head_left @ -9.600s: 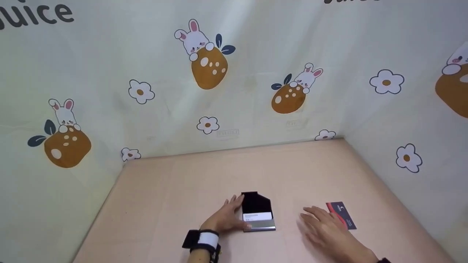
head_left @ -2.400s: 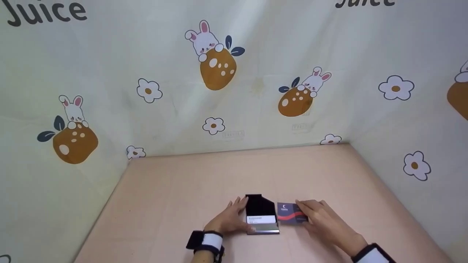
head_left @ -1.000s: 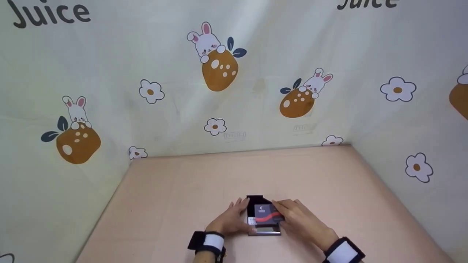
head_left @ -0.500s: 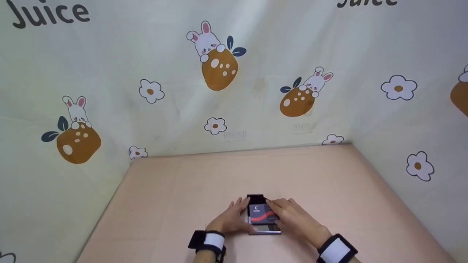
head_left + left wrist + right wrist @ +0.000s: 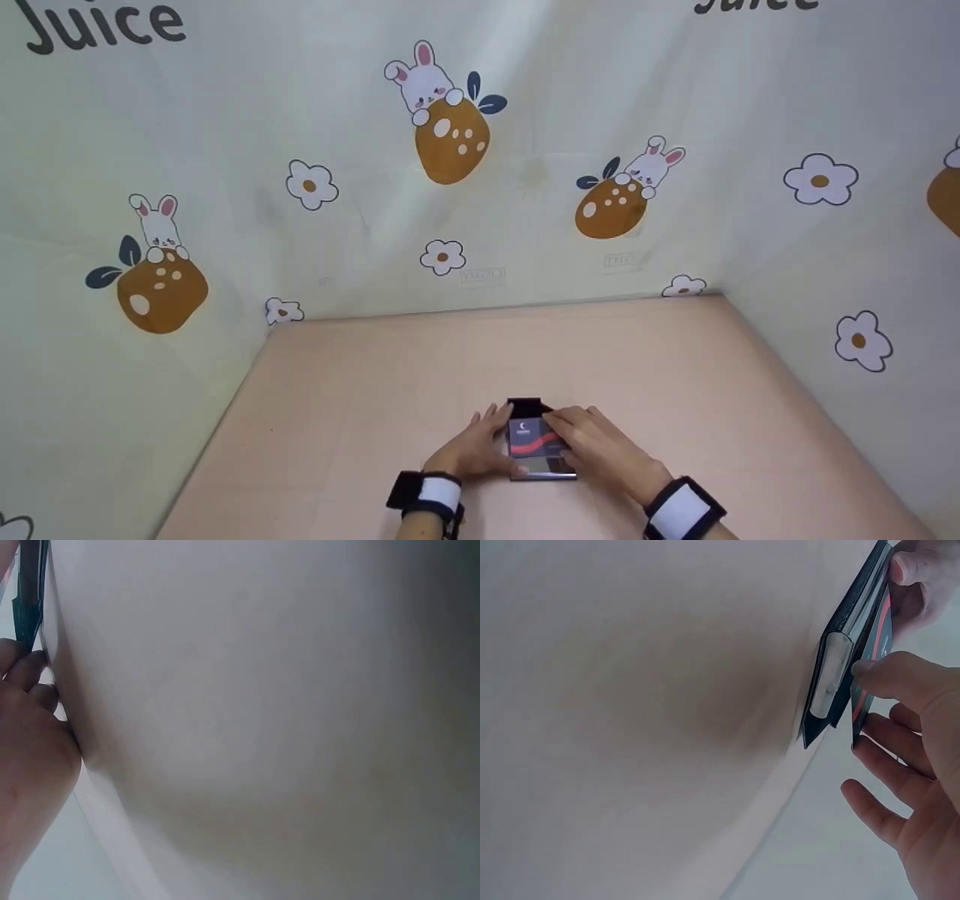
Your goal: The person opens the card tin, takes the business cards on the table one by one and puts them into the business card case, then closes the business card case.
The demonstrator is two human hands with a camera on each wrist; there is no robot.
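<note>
A dark business card [image 5: 527, 429] with a red wave lies over an open card holder [image 5: 551, 475], which has a black lining and a silvery front. My right hand [image 5: 604, 452] pinches the card at its right end. In the right wrist view, the right thumb and fingers grip the card [image 5: 885, 626] just above the card holder [image 5: 830, 679], slightly apart from it at the near end. My left hand [image 5: 472, 450] holds the card holder by its left side, thumb near the front corner and fingers near the back. The white card in the holder is now covered.
The card holder rests on a pale pink tabletop [image 5: 390, 375]. Behind it and along both sides hangs a light cloth [image 5: 352, 247] printed with rabbits, orange fruit and flowers. Both wrists wear black straps with white patches.
My right hand picked up the business card from the table's right side, turned it and carried it left over the card holder. My left hand stays at the holder.
</note>
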